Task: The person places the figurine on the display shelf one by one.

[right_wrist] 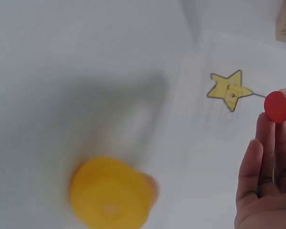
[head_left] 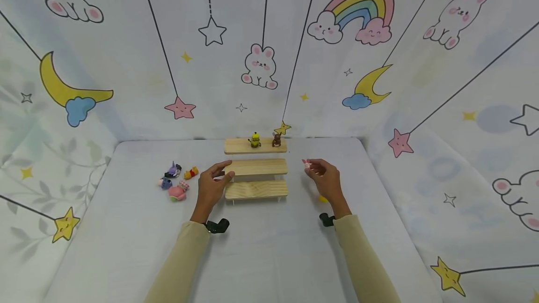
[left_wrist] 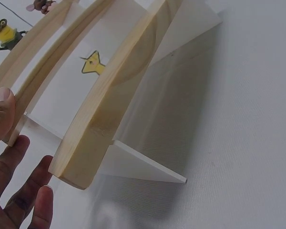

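Observation:
A three-tier display stand with light wooden planks (head_left: 256,190) and pale, translucent supports (left_wrist: 133,164) stands on the white cloth. My left hand (head_left: 212,186) pinches the left end of its middle plank, thumb on top and fingers below; in the left wrist view these fingers (left_wrist: 20,143) show at the plank's end. To the right of the stand, my right hand (head_left: 326,179) holds up a small figurine (head_left: 306,163) with pink ears between thumb and fingertips. From the right wrist, its round red underside (right_wrist: 277,107) faces the camera, and the rest is mostly hidden.
A minion figurine (head_left: 254,140) and a brown figurine (head_left: 276,140) stand on the top plank. Several small toys, among them a yellow-and-red bear (head_left: 191,172) and a pink figure (head_left: 178,191), lie left of my left hand. A yellow toy (right_wrist: 109,193) sits beneath my right wrist.

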Motion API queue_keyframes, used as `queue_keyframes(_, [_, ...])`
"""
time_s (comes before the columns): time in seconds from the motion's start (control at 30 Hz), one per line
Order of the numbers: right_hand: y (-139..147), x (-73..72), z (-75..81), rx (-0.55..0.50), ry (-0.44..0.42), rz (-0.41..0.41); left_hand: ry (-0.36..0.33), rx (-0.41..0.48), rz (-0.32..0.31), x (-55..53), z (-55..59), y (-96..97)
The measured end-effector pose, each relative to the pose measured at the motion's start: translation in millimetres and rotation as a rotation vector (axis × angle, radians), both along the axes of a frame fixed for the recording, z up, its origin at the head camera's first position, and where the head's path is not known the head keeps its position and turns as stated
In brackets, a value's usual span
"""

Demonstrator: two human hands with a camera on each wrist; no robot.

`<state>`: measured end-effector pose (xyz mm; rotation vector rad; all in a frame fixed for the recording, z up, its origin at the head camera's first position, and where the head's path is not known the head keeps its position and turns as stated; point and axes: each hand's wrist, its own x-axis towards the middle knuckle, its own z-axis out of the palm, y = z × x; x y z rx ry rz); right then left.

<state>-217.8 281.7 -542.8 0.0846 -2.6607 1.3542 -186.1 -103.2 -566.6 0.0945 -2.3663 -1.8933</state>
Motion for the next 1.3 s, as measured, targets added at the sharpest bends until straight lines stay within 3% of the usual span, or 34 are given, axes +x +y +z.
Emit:
queue_keyframes(0.53, [-45.7, 2.4, 23.7, -0.126, 0.099, 0.1, -0.004, 0.008, 0.002, -0.4, 2.5, 0.1])
queue_keyframes(1.07, [-76.5, 4.8, 20.1, -0.222, 0.113, 0.21, -0.005, 0.004, 0.006, -0.1, 1.2, 0.8])
queue_keyframes(1.3, [-81.4, 4.2, 16.6, -0.22, 0.101, 0.198, 0.002, 0.002, 0.007, 0.5, 1.3, 1.0])
